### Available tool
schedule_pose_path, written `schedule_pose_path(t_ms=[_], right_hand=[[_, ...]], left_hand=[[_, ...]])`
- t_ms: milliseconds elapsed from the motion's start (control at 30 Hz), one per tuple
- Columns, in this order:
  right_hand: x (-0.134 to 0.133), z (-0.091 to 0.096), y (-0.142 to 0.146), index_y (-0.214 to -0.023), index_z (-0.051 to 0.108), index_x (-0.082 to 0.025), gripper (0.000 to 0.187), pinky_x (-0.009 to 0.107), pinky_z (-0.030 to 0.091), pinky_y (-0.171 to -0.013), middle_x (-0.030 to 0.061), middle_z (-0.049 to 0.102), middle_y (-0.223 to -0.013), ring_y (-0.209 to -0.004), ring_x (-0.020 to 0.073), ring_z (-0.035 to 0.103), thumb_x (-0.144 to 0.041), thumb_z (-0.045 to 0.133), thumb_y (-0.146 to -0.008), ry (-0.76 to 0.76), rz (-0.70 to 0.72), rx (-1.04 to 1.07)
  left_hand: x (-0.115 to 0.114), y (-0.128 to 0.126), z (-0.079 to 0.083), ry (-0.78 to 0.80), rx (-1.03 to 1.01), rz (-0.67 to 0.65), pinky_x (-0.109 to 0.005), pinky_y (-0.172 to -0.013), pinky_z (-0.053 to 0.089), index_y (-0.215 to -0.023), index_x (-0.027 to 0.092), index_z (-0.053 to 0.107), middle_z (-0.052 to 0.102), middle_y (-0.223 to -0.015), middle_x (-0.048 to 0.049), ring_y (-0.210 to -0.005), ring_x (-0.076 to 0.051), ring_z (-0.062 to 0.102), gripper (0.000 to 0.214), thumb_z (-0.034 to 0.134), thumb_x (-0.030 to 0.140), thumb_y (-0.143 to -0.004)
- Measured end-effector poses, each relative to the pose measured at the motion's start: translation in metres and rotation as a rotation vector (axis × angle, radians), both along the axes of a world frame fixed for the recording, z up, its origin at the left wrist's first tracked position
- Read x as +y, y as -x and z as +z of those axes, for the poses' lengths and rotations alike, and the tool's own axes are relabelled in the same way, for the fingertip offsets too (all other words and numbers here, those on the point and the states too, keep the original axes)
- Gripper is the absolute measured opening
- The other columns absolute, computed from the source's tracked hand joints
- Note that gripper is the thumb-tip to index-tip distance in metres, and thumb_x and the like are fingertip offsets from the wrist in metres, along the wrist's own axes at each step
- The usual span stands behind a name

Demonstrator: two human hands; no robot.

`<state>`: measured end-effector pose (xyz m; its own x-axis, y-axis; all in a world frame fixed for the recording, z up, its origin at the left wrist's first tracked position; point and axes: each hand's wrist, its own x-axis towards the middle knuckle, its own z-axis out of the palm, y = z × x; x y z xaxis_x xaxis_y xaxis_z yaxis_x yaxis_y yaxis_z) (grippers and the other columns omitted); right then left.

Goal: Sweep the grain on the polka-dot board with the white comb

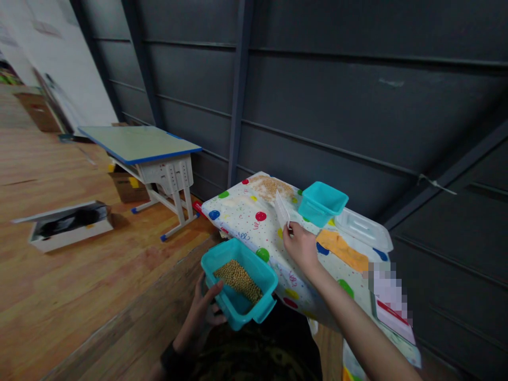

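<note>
My left hand [203,309] grips a teal plastic container [210,259] by its left side, thumb over the rim. The container is held tilted in front of the table's near edge, with yellowish soybeans [238,279] gathered inside. My right hand [301,247] pinches a flat white plastic piece [282,210] with what look like slots, held upright over the tablecloth; its exact kind is unclear. Beyond that piece, loose soybeans [272,186] lie spread at the table's far corner. Right of it stands a second teal container [317,212], its inside partly visible.
A patterned cloth covers the table [242,211] against a dark panelled wall [317,106]. Further right lie a clear plastic lid [365,230], an orange cloth [343,250] and a partly blurred flat object [392,323]. A desk [143,143] and an open white box [71,238] stand at left.
</note>
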<state>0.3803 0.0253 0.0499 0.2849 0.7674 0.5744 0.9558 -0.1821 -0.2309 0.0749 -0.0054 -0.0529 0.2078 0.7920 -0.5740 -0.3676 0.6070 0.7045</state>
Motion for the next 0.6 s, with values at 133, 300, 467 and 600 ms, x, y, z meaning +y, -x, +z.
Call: schedule_pose_path(t_ms=[133, 300, 467, 600], right_hand=[[0.015, 0.006, 0.024, -0.107, 0.081, -0.018, 0.020, 0.029, 0.050, -0.070, 0.0141, 0.089, -0.092, -0.081, 0.0268, 0.084, -0.020, 0.061, -0.108, 0.108, 0.017, -0.042], [0.041, 0.026, 0.054, -0.114, 0.079, -0.017, 0.017, 0.030, 0.050, -0.072, 0.0162, 0.090, -0.100, -0.088, 0.0285, 0.086, -0.019, 0.062, -0.111, 0.258, 0.004, -0.031], [0.065, 0.042, 0.082, -0.123, 0.077, -0.015, 0.020, 0.032, 0.052, -0.078, 0.0199, 0.090, -0.111, -0.100, 0.0311, 0.087, -0.019, 0.059, -0.116, 0.330, 0.006, 0.030], [0.076, 0.042, 0.100, -0.124, 0.076, -0.015, 0.021, 0.032, 0.053, -0.079, 0.0198, 0.090, -0.111, -0.100, 0.0309, 0.087, -0.017, 0.058, -0.115, 0.338, 0.032, 0.053]], left_hand=[[0.003, 0.003, 0.004, 0.001, 0.012, 0.011, -0.033, -0.054, 0.064, -0.185, 0.044, 0.024, 0.083, -0.123, -0.0092, -0.072, -0.026, 0.084, 0.136, 0.108, 0.052, -0.079], [0.005, 0.007, 0.011, 0.013, 0.003, 0.060, -0.032, -0.055, 0.064, -0.184, 0.048, 0.027, 0.076, -0.153, -0.0156, -0.085, -0.030, 0.088, 0.133, 0.108, 0.049, -0.078], [0.006, 0.009, 0.015, 0.012, 0.026, 0.046, -0.033, -0.054, 0.065, -0.185, 0.046, 0.025, 0.075, -0.156, -0.0189, -0.081, -0.030, 0.088, 0.130, 0.105, 0.049, -0.082], [0.005, 0.011, 0.017, 0.008, 0.008, 0.050, -0.035, -0.054, 0.066, -0.185, 0.045, 0.024, 0.081, -0.143, -0.0155, -0.080, -0.032, 0.089, 0.132, 0.106, 0.047, -0.082]])
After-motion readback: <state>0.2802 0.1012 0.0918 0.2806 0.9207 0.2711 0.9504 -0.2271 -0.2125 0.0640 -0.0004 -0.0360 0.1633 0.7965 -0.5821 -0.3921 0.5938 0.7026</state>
